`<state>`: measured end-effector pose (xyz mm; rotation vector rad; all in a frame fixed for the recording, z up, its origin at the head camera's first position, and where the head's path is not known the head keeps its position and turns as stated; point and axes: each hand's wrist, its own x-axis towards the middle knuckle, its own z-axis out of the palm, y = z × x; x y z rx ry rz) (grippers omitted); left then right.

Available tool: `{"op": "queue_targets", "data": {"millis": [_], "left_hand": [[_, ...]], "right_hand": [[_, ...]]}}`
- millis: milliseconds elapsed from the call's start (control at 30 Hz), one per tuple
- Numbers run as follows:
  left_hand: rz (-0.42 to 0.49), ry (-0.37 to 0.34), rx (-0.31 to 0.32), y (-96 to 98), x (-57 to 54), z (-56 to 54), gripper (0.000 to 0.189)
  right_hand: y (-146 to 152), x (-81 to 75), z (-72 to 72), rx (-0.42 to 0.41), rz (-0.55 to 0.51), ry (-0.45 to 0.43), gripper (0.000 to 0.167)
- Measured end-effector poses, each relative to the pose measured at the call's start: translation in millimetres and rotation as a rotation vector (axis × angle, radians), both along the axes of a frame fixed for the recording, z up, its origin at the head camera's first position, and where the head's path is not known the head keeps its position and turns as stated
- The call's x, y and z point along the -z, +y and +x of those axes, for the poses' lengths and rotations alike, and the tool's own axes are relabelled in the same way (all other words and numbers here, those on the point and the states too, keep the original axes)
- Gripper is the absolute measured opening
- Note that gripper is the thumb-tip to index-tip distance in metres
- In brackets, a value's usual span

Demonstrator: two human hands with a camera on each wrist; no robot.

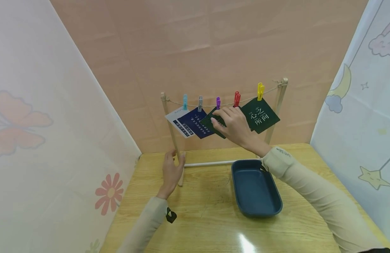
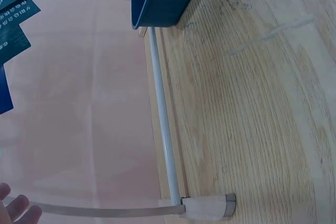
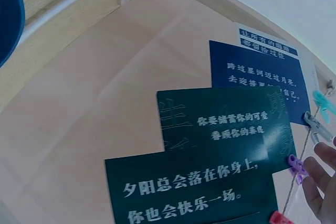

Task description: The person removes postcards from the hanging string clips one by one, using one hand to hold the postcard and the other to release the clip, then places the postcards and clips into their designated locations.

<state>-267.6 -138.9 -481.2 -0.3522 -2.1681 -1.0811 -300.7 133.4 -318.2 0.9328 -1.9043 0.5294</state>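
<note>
A cord strung between two wooden posts carries several cards on plastic clothespins. From the left hang a white card [image 1: 174, 116], a navy card [image 1: 196, 123], and dark green cards [image 1: 259, 116]. The clothespins are light blue [image 1: 185, 102], grey [image 1: 200, 104], purple [image 1: 218, 103], red [image 1: 237, 99] and yellow [image 1: 260, 91]. My right hand [image 1: 234, 126], fingers loosely bent, is in front of the middle cards; its fingertips [image 3: 320, 174] come close to the purple clothespin [image 3: 297, 168]. Low beside the left post [image 1: 171, 130], my left hand [image 1: 173, 171] has its fingers spread loosely about it.
A dark blue tray [image 1: 257, 189] stands on the wooden table [image 1: 207, 218] below my right forearm. A white rod [image 1: 210, 163] joins the feet of the stand. Behind hangs a pinkish cloth [image 1: 169, 45], with patterned cloths at both sides.
</note>
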Motion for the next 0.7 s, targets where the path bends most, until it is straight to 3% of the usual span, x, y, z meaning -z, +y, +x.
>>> {"op": "queue_targets", "data": {"millis": [267, 433, 700], "left_hand": [[0.069, 0.047, 0.048, 9.0, -2.9, -0.3, 0.036], [0.131, 0.017, 0.075, 11.6, -6.1, -2.5, 0.036], [0.208, 0.013, 0.052, 18.4, -15.1, -9.4, 0.036]], "right_hand": [[-13, -11.1, -1.6, 0.01, 0.022, 0.022, 0.022], [-21, -14.6, -3.5, 0.013, 0.027, 0.029, 0.021], [-34, -25.9, -9.5, 0.0, 0.038, 0.059, 0.017]]}}
